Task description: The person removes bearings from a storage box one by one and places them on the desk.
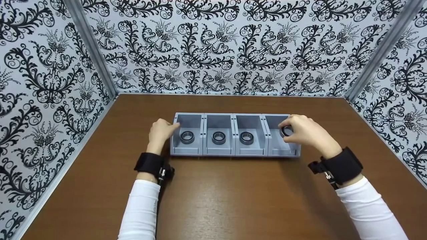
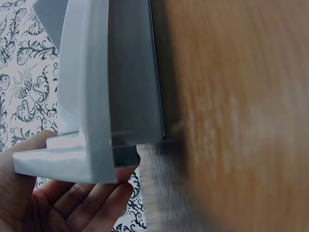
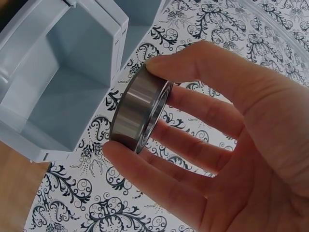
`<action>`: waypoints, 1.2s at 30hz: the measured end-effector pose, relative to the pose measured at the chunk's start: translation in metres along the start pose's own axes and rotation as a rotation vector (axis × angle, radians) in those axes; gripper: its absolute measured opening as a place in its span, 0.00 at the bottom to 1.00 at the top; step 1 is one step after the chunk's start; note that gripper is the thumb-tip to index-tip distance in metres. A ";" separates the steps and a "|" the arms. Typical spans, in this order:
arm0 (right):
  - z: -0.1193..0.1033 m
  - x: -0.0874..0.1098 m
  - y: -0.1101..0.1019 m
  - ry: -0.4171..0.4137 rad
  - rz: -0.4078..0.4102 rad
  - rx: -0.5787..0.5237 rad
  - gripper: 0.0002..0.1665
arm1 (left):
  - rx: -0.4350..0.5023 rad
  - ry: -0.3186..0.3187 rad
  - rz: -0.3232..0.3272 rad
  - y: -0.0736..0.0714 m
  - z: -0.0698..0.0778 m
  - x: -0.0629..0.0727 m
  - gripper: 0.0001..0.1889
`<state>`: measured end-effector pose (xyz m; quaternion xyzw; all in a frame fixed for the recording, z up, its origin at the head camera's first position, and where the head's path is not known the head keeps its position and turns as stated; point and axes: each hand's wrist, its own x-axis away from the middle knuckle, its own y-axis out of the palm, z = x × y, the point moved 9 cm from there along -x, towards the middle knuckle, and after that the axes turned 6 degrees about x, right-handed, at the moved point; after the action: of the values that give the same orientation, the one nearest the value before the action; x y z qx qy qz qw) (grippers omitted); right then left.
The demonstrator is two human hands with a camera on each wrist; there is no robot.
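Pinched between the thumb and fingers of my right hand [image 1: 305,130], a bearing [image 3: 136,111] stands on its edge, tilted and apart from the grey wall beside it. Seen from my head, my fingers cover part of its ring, and I cannot tell whether it hangs over or within the rightmost compartment. That same hand hides the compartment's right side.

With my left hand [image 1: 161,131] I grip the left end of the bin row [image 1: 218,152], thumb at the rim; in the left wrist view the fingertips are partly lost behind the plastic. Both wrist views cut the row off.

Three more bearings lie flat, one per compartment: left [image 1: 187,142], second [image 1: 219,142] and third [image 1: 246,143]. Beneath spreads the brown table [image 1: 213,193], blurred up close at my left wrist. Beyond, the scroll-patterned wall [image 1: 217,40] runs out of the frame at the top.
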<state>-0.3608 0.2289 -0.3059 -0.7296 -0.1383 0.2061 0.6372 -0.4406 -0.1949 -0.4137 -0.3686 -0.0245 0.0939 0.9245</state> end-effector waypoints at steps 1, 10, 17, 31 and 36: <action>0.000 0.001 0.000 0.001 0.000 0.001 0.23 | 0.004 0.000 -0.001 0.000 0.000 0.000 0.24; -0.007 0.007 -0.001 -0.012 0.009 0.008 0.23 | 0.016 0.006 0.013 -0.002 0.000 0.000 0.23; -0.010 0.013 -0.001 -0.022 0.019 0.005 0.24 | 0.016 0.011 0.017 -0.002 0.001 0.000 0.24; -0.016 0.027 -0.001 -0.024 0.028 0.000 0.21 | 0.005 0.019 0.016 -0.002 0.002 0.001 0.25; -0.018 0.033 0.000 -0.027 0.034 -0.003 0.21 | -0.006 0.013 0.009 -0.002 0.001 0.002 0.24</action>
<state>-0.3233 0.2285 -0.3086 -0.7301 -0.1349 0.2263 0.6305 -0.4382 -0.1950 -0.4116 -0.3723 -0.0172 0.0956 0.9230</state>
